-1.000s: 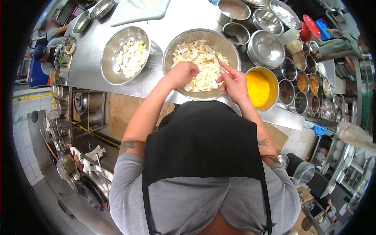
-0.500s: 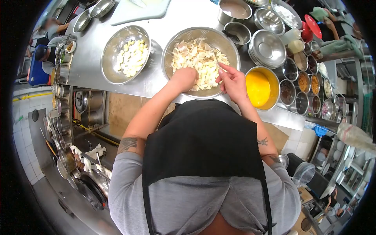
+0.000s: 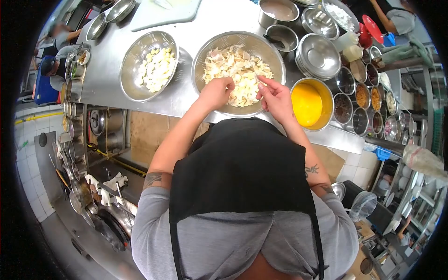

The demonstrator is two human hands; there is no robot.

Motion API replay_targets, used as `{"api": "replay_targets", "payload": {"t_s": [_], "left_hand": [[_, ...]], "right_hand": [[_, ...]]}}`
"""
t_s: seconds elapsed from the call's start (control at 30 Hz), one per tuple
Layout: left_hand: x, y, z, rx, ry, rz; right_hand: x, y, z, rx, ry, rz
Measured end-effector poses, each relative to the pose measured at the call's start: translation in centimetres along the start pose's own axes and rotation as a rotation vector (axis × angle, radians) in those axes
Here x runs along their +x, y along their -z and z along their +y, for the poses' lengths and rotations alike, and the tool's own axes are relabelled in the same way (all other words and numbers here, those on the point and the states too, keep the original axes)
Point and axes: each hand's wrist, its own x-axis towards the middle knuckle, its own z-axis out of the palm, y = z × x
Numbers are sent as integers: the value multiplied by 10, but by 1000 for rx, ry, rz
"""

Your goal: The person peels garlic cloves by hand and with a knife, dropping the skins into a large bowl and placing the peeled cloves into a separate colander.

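Note:
In front of me a perforated steel colander point(image 3: 199, 56) holds garlic cloves point(image 3: 245, 86) mixed with loose papery skins point(image 3: 228, 60). My left hand point(image 3: 216, 93) is over its near left side, fingers pinched together; what they hold, if anything, is too small to make out. Over the near right side, my right hand point(image 3: 276, 97) is closed on a thin small knife point(image 3: 255, 74), its narrow blade pointing up and away over the garlic. A second colander point(image 3: 128, 70) to the left contains pale peeled garlic cloves point(image 3: 156, 70).
Right of the colander stands a pot of yellow liquid point(image 3: 306, 105), with stacked steel bowls point(image 3: 318, 56) behind it. Several containers of ingredients point(image 3: 361, 95) line the far right. A cutting board point(image 3: 165, 16) lies at the back. Other people point(image 3: 401, 21) are at the edges.
My left hand has lifted slightly up out of the garlic and shifted a little left. My right hand stays almost in place, its index finger a little more raised. A person at the right has moved.

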Motion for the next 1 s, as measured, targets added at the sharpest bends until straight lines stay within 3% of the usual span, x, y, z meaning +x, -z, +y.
{"api": "replay_targets", "payload": {"t_s": [0.1,0.2,0.3,0.4,0.5,0.7,0.8,0.87,1.0], "left_hand": [[3,-9,-8,43,-322,258],[4,15,32,-55,151,15],[11,-7,9,-31,-209,243],[7,-21,5,46,-104,176],[4,-24,18,166,147,-38],[5,-50,11,284,59,-31],[3,-42,21,249,125,-100],[-1,-43,21,117,115,-24],[-1,-32,7,7,-11,-37]], "right_hand": [[3,-3,0,-10,2,-19],[-1,-1,-3,0,-3,-16],[-3,2,-1,14,-5,-31],[-7,7,3,3,-8,-56],[-12,15,8,-34,-28,-99],[-5,15,22,-25,-53,-203],[9,7,21,70,-107,-179],[14,7,25,-55,-102,-160],[21,5,27,-128,-97,-125]]}}
